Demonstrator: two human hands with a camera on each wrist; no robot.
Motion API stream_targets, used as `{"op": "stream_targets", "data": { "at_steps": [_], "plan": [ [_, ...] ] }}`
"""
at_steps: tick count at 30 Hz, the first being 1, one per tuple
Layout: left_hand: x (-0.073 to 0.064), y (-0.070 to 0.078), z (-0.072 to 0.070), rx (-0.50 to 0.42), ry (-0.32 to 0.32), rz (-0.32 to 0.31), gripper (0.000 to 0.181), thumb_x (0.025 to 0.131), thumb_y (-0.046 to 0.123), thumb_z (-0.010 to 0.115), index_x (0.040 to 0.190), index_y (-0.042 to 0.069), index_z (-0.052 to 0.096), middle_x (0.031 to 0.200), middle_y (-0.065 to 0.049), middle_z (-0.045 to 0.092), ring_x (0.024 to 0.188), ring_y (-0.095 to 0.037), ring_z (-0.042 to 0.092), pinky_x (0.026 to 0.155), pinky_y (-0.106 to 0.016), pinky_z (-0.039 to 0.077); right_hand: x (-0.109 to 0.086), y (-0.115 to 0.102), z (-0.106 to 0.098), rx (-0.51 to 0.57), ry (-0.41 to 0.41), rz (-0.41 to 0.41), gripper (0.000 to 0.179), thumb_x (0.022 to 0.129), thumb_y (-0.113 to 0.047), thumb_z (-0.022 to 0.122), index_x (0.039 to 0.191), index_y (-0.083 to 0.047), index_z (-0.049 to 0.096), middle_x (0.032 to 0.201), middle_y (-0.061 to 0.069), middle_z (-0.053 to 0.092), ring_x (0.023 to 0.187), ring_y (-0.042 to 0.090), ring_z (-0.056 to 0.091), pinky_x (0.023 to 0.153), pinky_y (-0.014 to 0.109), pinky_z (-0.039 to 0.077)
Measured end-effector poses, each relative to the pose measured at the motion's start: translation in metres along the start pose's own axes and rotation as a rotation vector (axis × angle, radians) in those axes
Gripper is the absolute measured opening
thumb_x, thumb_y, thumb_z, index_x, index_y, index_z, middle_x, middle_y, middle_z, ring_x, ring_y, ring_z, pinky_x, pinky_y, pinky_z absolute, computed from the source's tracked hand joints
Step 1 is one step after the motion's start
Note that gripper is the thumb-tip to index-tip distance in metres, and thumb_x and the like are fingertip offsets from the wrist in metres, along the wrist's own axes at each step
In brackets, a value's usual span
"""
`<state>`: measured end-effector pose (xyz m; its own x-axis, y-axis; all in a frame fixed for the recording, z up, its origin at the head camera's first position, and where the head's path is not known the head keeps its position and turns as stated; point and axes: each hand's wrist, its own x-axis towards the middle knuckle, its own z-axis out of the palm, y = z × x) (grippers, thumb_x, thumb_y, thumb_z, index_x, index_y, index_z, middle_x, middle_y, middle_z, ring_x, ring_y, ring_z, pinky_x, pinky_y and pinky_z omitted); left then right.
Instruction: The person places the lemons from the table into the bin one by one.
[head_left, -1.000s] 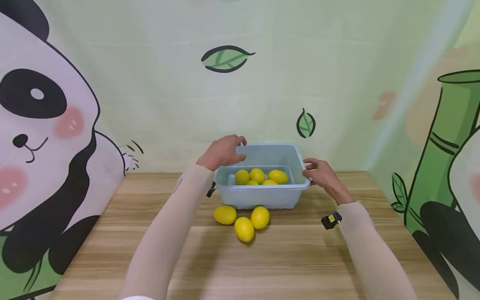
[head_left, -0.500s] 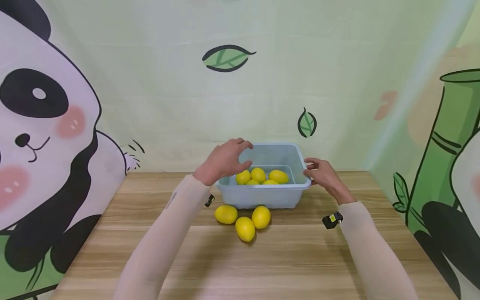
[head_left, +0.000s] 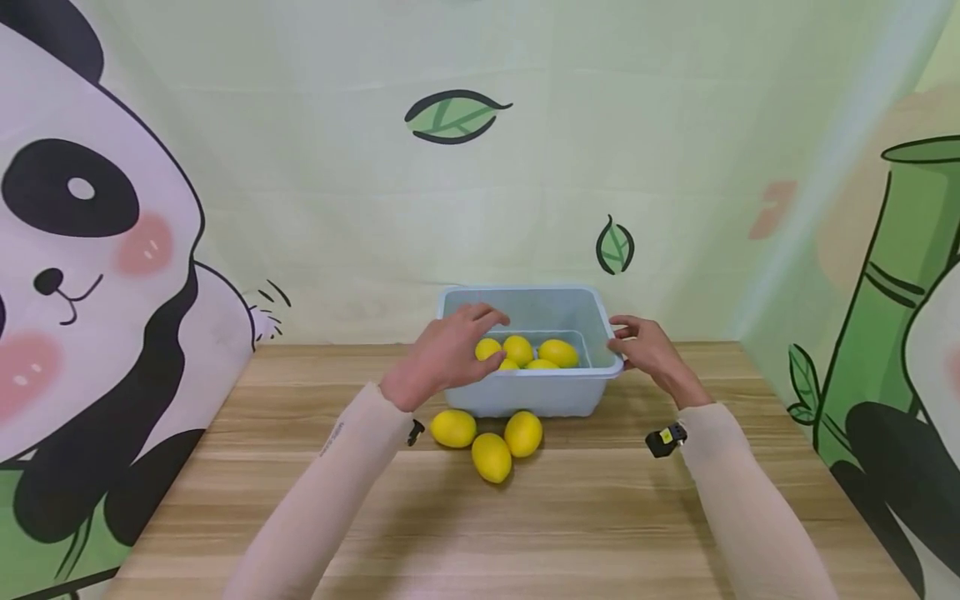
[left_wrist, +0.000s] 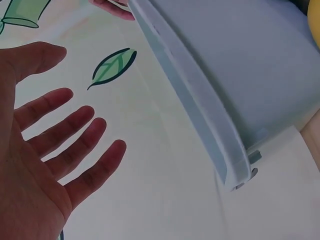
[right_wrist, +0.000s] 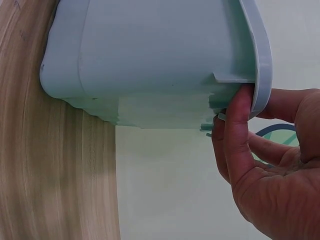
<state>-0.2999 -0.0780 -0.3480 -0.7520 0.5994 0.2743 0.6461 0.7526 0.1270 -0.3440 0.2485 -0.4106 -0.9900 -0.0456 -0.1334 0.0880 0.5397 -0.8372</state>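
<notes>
A light blue plastic bin (head_left: 540,395) stands on the table with several lemons (head_left: 558,353) inside it. My left hand (head_left: 448,350) is over the bin's near left part, holding nothing, its fingers apart. In the left wrist view, that hand (left_wrist: 45,150) shows loose, spread fingers beside the bin's rim (left_wrist: 200,95). At the bin's right end, my right hand (head_left: 647,352) grips the rim. The right wrist view shows its fingers (right_wrist: 239,135) hooked beneath the rim, the thumb side against the outer edge. Three lemons (head_left: 492,457) lie together on the table just in front of the bin.
The wood-grain table (head_left: 585,525) runs back to a pale green backdrop (head_left: 337,200) printed with pandas, leaves and bamboo. The bin stands near the table's back edge, close to this backdrop.
My left hand has come toward me and slightly right, down over the bin's near left part, uncovering its back left corner. The right hand keeps its grip; bin and lemons stay put.
</notes>
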Motion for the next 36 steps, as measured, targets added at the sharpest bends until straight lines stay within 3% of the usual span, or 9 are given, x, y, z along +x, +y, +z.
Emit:
{"op": "stream_targets", "data": {
  "at_steps": [8,13,24,36],
  "plan": [
    [-0.016,0.010,0.006,-0.003,0.018,0.068,0.045,0.092,0.036,0.063,0.132,0.017,0.058,0.135,-0.002,0.058,0.121,-0.023,0.055,0.090,-0.037,0.056,-0.002,0.000,-0.001,0.001,-0.006,0.004,0.056,0.097,-0.014,0.055,0.149,-0.004,0.037,0.139,0.026,0.048,0.115,0.043,0.057,0.076,0.031,0.061],
    [-0.028,0.016,0.018,0.014,0.011,0.114,0.045,0.092,0.036,0.063,0.132,0.018,0.058,0.136,-0.004,0.057,0.122,-0.024,0.056,0.091,-0.038,0.056,-0.002,0.001,-0.001,0.007,-0.002,0.002,0.056,0.097,-0.015,0.055,0.149,-0.003,0.037,0.140,0.026,0.047,0.116,0.043,0.057,0.076,0.031,0.061],
    [-0.049,0.020,0.046,0.016,-0.068,0.191,0.044,0.092,0.039,0.061,0.130,0.016,0.059,0.132,-0.002,0.059,0.121,-0.021,0.056,0.097,-0.037,0.053,-0.003,0.000,-0.001,0.009,0.002,-0.006,0.057,0.097,-0.017,0.055,0.149,-0.003,0.038,0.139,0.026,0.048,0.114,0.043,0.058,0.075,0.028,0.060],
    [-0.065,0.012,0.090,0.038,-0.229,0.182,0.047,0.090,0.042,0.061,0.131,0.019,0.059,0.134,-0.001,0.058,0.121,-0.022,0.054,0.096,-0.037,0.054,-0.001,0.003,-0.001,0.017,0.002,0.003,0.056,0.097,-0.015,0.054,0.149,-0.004,0.037,0.140,0.026,0.047,0.115,0.043,0.057,0.077,0.031,0.061]
  ]
}}
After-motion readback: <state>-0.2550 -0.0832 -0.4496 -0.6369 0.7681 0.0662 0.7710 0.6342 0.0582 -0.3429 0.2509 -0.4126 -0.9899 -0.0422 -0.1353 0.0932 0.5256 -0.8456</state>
